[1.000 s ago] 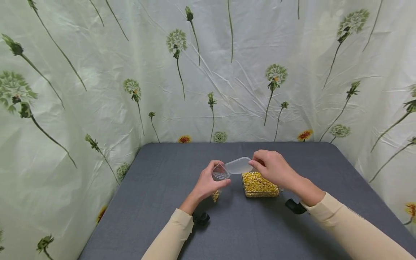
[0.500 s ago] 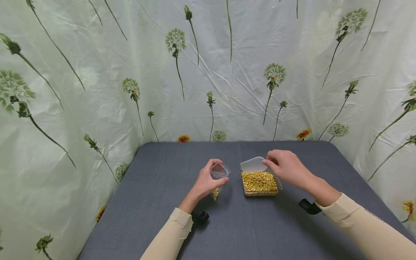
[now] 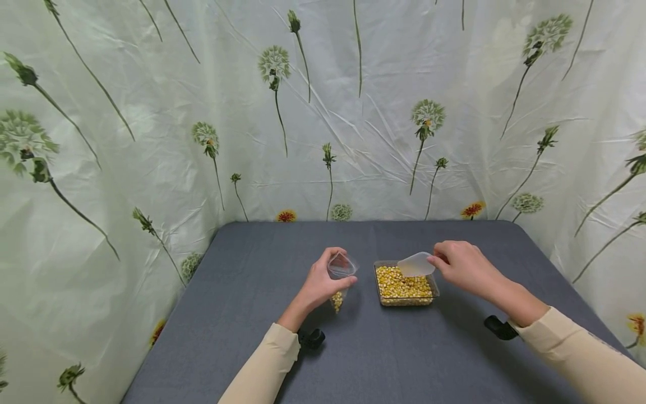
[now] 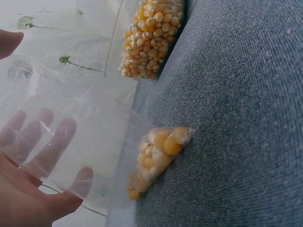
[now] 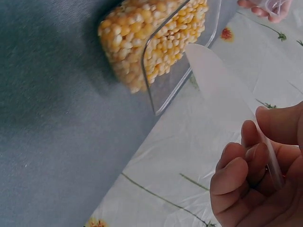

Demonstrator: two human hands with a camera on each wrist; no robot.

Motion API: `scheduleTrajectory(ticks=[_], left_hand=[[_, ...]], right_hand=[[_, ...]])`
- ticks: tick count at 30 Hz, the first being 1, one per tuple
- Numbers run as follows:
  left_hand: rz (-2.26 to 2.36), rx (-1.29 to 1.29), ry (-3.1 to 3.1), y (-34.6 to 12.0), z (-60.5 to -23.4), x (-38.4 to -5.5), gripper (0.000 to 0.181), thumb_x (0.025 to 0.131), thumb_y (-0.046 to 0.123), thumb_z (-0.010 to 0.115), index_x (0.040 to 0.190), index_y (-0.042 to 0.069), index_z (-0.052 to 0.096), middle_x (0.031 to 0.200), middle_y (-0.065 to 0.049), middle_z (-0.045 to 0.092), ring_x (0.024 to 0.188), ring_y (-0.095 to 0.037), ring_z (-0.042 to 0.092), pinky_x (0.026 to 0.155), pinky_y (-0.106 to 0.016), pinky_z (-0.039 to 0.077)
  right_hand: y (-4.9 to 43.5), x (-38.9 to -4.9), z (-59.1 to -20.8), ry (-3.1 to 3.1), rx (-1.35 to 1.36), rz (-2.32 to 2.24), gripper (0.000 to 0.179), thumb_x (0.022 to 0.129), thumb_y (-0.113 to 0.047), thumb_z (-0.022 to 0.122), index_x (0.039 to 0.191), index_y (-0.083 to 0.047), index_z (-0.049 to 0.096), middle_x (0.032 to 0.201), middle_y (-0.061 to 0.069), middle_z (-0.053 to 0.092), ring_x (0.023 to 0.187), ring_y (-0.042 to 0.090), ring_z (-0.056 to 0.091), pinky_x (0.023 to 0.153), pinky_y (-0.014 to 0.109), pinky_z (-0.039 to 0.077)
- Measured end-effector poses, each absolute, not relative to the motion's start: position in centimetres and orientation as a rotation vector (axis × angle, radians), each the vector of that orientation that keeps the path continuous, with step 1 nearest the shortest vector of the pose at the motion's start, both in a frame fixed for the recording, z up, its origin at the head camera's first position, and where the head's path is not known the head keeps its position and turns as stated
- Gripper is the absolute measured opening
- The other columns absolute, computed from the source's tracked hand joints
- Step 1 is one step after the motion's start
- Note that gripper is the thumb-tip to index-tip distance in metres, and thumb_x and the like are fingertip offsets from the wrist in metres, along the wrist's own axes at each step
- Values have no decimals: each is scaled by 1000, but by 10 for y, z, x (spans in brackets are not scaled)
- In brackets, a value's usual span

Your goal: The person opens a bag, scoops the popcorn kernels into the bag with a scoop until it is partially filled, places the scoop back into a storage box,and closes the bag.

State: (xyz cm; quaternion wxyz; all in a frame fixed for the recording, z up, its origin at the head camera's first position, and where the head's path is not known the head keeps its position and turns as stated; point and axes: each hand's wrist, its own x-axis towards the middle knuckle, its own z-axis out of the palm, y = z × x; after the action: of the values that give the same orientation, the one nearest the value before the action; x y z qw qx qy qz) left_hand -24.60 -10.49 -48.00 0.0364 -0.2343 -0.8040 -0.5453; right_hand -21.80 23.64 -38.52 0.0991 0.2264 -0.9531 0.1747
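Dandelion-printed sheeting is hanging behind one grey-covered table, and two hands are busy above it! Over right, the right hand is pinching one thin translucent plastic scoop, its tip reaching over one clear rectangular container that's brimming with corn kernels, too many for counting. The right wrist view is revealing the scoop's near edge running into the palm, which the head view is hiding. Leftward, the left hand is curving round one clear plastic bag, thumb and fingers holding its mouth wide; the left wrist view is showing individual kernels filling its bottom corner.
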Motion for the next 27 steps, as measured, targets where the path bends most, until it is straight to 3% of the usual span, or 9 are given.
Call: scheduleTrajectory(ticks=[8,15,27], left_hand=[[-1670,-711,-2468,-104,-479,-245,68,85,39,81,138,9,50,116,6,63,109,-13,62,94,-47,48],[-1652,-713,-2468,-105,-478,-244,61,86,40,80,136,19,51,116,6,63,109,-13,63,94,-47,48],[-1672,-712,-2478,-104,-478,-245,62,87,28,82,138,12,50,120,-2,64,111,-19,62,96,-49,46]], right_hand=[[246,-218,-389,-2842,650,458,39,97,-15,69,64,-19,47,59,-4,40,49,10,36,48,28,29],[246,-218,-391,-2872,645,447,40,96,-13,68,64,-18,46,58,-3,39,49,11,35,48,28,29],[246,-220,-416,-2950,623,761,43,100,-16,64,62,-17,44,54,-7,30,46,8,26,48,27,25]])
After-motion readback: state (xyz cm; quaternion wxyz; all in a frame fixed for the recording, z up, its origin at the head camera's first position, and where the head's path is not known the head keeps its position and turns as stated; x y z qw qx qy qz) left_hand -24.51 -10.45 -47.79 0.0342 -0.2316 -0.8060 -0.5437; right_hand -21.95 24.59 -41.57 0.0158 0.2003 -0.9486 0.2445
